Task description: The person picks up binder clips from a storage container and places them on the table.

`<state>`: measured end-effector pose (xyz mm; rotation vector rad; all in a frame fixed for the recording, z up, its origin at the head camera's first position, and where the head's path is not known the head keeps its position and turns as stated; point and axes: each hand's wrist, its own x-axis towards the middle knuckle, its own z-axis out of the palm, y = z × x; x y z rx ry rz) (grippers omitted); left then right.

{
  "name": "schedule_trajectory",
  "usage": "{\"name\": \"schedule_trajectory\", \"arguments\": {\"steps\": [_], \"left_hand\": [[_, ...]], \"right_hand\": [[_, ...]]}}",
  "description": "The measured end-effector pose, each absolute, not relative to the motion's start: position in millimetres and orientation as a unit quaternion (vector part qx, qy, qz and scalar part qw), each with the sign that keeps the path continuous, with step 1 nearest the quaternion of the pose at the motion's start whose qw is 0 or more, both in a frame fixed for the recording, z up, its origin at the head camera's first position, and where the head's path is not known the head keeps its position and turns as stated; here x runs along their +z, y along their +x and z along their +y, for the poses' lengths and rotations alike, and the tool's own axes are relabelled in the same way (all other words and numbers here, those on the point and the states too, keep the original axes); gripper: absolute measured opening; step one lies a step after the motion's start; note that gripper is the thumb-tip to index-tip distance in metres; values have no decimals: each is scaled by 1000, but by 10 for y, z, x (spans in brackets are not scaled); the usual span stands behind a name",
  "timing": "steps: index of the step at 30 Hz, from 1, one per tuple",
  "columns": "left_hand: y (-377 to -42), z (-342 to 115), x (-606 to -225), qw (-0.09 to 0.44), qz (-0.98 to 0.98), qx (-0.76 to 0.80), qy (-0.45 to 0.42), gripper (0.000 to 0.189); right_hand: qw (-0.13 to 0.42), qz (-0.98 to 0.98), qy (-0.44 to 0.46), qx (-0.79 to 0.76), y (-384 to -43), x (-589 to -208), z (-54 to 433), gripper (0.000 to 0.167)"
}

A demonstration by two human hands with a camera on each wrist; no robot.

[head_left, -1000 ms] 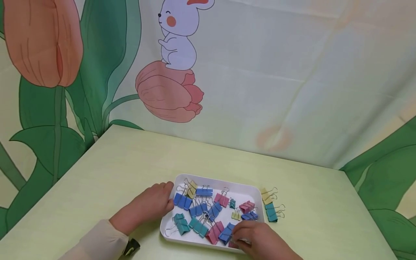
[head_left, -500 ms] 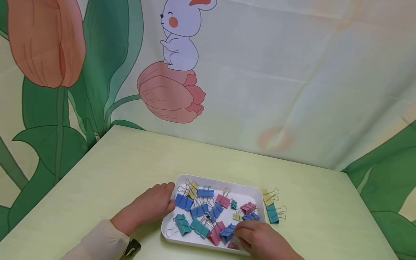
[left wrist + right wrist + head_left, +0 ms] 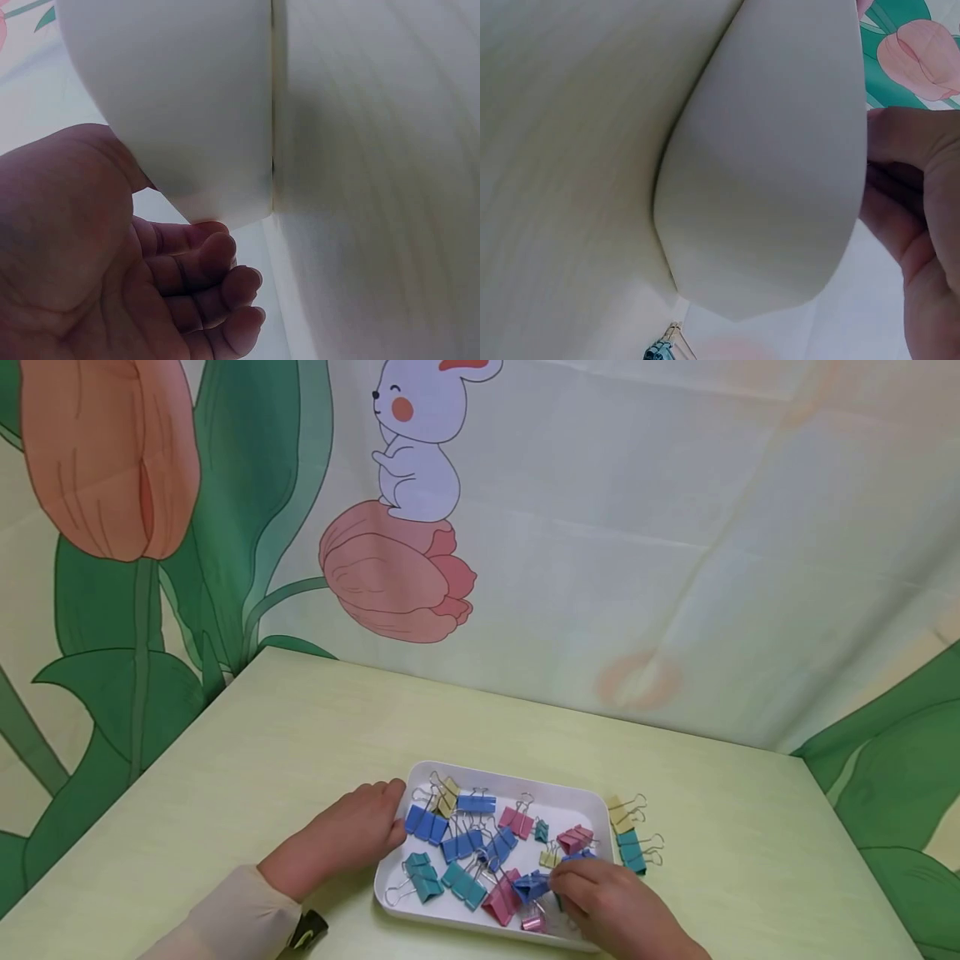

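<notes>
A white tray holds several binder clips in blue, teal, pink and yellow. My left hand grips the tray's left end; in the left wrist view its fingers curl at the corner of the tray wall. Over the front right part of the tray, my right hand pinches a blue binder clip, its handles hidden by the fingers. A small pink clip lies just below it. In the right wrist view, the tray wall hides the right fingertips.
Outside the tray's right end, a yellow binder clip and a teal binder clip lie on the pale green table. A cloth backdrop with a rabbit and tulips hangs behind. A dark object sits by the left sleeve.
My right hand has shifted slightly right, and the blue clip at its fingertips has turned and tilted. The small pink clip now shows more fully. My left hand keeps its place on the tray.
</notes>
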<state>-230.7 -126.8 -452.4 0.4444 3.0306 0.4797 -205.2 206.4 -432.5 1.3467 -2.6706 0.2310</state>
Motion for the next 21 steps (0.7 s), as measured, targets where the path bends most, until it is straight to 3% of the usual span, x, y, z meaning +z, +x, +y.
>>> {"name": "schedule_trajectory", "arguments": {"steps": [10,21], "left_hand": [[-2310,-1259,-4529,27,978,156,139,34],[-2307,-1267,-4536,30,978,155,139,32]], "right_hand": [[179,-864,457,115,-2051,-4339,2063,33],[196,-890,377,166,-2017,-4284,2069,36]]}}
